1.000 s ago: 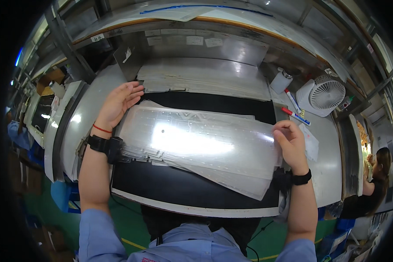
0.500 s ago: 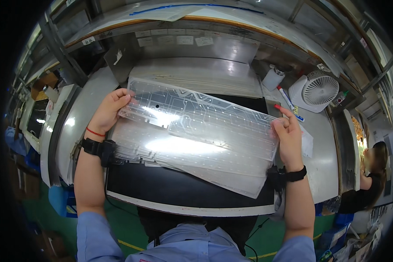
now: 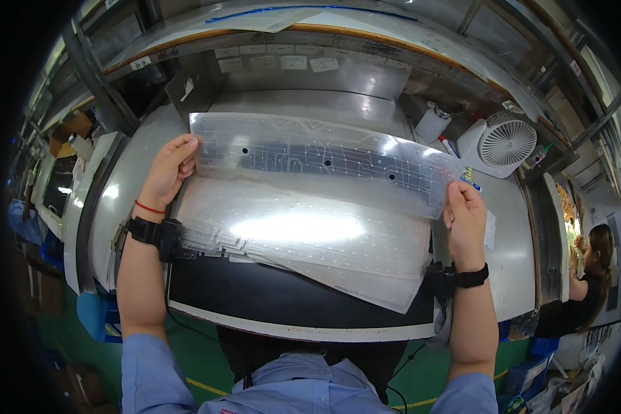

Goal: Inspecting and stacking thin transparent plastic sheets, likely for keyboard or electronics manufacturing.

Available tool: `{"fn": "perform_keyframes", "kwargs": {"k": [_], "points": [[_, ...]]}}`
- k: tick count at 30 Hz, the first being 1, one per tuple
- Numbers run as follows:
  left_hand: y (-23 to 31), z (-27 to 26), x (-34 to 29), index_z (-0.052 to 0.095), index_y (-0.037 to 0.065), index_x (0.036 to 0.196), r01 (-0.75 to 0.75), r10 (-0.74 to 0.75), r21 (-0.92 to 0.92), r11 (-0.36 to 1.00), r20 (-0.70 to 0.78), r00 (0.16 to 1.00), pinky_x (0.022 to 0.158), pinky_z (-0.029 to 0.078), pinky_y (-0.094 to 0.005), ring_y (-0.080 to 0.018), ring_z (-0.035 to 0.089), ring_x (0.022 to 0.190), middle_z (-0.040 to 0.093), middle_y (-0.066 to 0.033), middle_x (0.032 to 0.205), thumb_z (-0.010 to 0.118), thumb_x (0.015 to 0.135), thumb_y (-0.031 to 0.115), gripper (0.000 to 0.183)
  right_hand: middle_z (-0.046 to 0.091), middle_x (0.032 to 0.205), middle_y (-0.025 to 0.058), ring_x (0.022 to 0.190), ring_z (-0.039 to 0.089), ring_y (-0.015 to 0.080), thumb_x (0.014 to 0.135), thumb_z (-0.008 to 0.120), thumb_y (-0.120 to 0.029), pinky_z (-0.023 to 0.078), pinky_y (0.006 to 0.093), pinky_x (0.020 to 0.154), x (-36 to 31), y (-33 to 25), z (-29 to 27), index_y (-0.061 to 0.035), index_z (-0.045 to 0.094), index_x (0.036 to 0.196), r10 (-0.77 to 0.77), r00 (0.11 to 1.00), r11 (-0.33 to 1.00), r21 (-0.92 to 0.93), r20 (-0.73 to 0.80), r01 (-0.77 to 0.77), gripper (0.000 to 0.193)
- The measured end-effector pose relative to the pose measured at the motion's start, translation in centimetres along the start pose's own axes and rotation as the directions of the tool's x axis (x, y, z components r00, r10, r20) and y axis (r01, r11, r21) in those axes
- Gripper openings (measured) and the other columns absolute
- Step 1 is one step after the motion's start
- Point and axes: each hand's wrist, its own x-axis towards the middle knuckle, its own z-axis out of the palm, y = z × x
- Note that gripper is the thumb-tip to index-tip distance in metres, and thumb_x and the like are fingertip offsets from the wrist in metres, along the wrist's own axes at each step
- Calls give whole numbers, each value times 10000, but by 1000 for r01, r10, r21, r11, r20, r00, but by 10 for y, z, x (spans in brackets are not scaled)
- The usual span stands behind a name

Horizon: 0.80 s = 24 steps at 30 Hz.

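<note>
A clear plastic film printed with fine circuit lines (image 3: pixel 297 162) hangs between my two hands above the bench. My left hand (image 3: pixel 174 164) pinches its left edge between thumb and fingers. At the right end, my right hand (image 3: pixel 466 217) is closed on the lower right corner. Three black dots show through or on the film. Below it lies a fanned stack of similar translucent sheets (image 3: pixel 310 252), with a bright glare across the middle. The stack rests on a black mat (image 3: pixel 255 290). Another pile of sheets behind is mostly hidden by the raised film.
To the right stand a white fan (image 3: pixel 505 143), a whitish bottle (image 3: pixel 432 124) and a marker (image 3: pixel 448 146). A shelf edge (image 3: pixel 310 29) crosses above the bench. Side racks hold stacked panels (image 3: pixel 93 207). Another person (image 3: pixel 586 283) works at far right.
The film has tilted and shifted up and slightly away, so its face and black dots show more. My right hand has moved a little right and down, its fingers now curled.
</note>
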Motion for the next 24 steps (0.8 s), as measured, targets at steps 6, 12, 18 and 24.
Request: {"fn": "perform_keyframes", "kwargs": {"k": [6,12,18,24], "points": [[13,17,-7,635,51,1084,-4,3,-118,993,-13,1000,552,391,-176,-43,506,624,646,12,820,524,1029,226,215,637,760,-2,582,532,59,982,613,-154,401,196,555,-4,-5,4,-16,624,1044,-9,1000,996,83,-29,11,152],[3,20,-2,543,5,1322,-28,34,87,996,-69,997,524,409,-179,-35,535,623,691,-8,891,568,993,162,366,655,844,8,681,558,46,956,595,-38,418,189,618,-6,-10,10,11,561,1215,-61,997,998,-7,49,61,265],[1,7,1,472,-19,1401,32,-42,177,984,54,998,520,383,-158,-12,499,614,694,-6,904,600,968,136,478,551,768,-25,648,501,46,915,618,-29,397,208,584,-8,-8,6,7,551,1260,-10,996,977,-213,92,29,354],[4,11,-3,550,-6,1271,89,-106,243,966,59,993,513,390,-141,-2,515,606,688,4,875,604,967,143,343,560,756,65,651,554,171,824,678,-77,426,290,590,-22,-23,21,-34,681,985,-258,938,568,-748,233,342,167]]}}
